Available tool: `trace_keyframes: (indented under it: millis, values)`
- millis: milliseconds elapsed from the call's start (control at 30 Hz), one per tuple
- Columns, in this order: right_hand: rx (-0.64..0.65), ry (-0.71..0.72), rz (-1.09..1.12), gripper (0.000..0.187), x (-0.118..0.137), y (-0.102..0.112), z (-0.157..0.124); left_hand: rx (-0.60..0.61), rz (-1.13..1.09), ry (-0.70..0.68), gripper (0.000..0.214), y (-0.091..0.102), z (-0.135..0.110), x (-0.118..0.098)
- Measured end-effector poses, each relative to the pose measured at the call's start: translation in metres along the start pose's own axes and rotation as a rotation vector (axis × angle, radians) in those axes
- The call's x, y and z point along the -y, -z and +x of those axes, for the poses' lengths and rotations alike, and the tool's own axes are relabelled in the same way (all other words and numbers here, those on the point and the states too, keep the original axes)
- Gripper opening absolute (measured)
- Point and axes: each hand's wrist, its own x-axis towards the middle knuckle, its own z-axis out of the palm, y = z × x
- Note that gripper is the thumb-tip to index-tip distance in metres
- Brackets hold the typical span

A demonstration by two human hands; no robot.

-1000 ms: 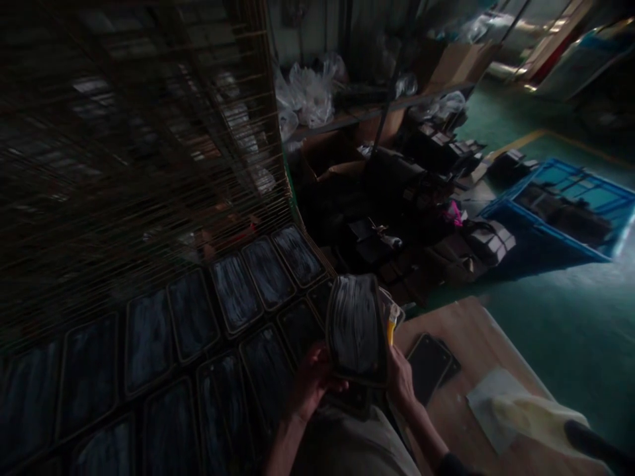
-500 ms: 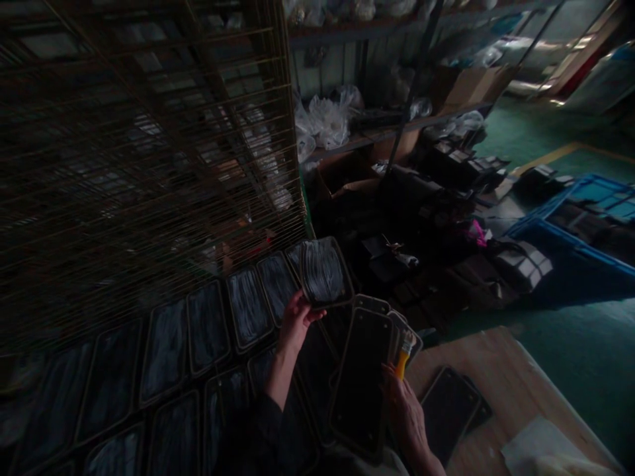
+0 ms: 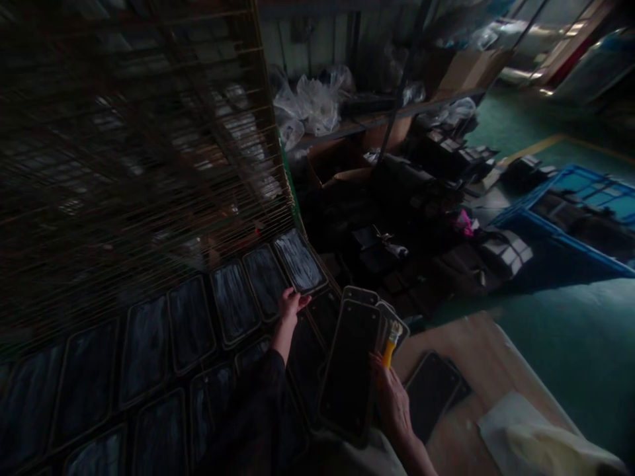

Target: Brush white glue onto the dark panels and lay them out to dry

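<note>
My left hand [image 3: 290, 311] has its fingers and thumb closed at the near edge of a black rectangular panel [image 3: 299, 261] with whitish streaks across its face. That panel lies at the far end of a row of similar streaked panels, such as one beside it [image 3: 262, 274]. In my right hand [image 3: 394, 396] is a paintbrush [image 3: 391, 347] with a yellow handle, bristles pointing up and away. Just left of the brush rests a stack of plain dark panels [image 3: 350, 363] with rounded corners and small dots near the corners.
A wire mesh rack [image 3: 198, 165] rises behind the panel rows. On the right, a wooden board [image 3: 476, 350] carries more dark panels [image 3: 431, 390] and a pale cloth [image 3: 540, 439]. Beyond stand a blue crate [image 3: 560, 231], a cardboard box [image 3: 342, 162] and shelves with plastic bags [image 3: 320, 106].
My left hand has lowered the streaked panel from a raised position into the far end of the row. My right hand still holds the brush. The whole view has shifted slightly.
</note>
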Motion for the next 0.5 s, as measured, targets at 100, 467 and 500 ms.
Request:
trace_keyframes:
  millis: [100,467,500]
  values:
    - [0.002,-0.008,0.028,0.039,0.003,0.004,-0.003,0.013,0.042,0.038,0.037,-0.001,-0.02,0.003]
    - [-0.035,0.089,-0.022,0.04,0.029,0.053,-0.003,0.134,0.633,0.163,0.046,0.057,-0.149,0.096]
    - [-0.036,0.084,-0.028,0.039,0.035,0.057,-0.005,0.153,0.694,0.177,0.043,0.06,-0.161,0.102]
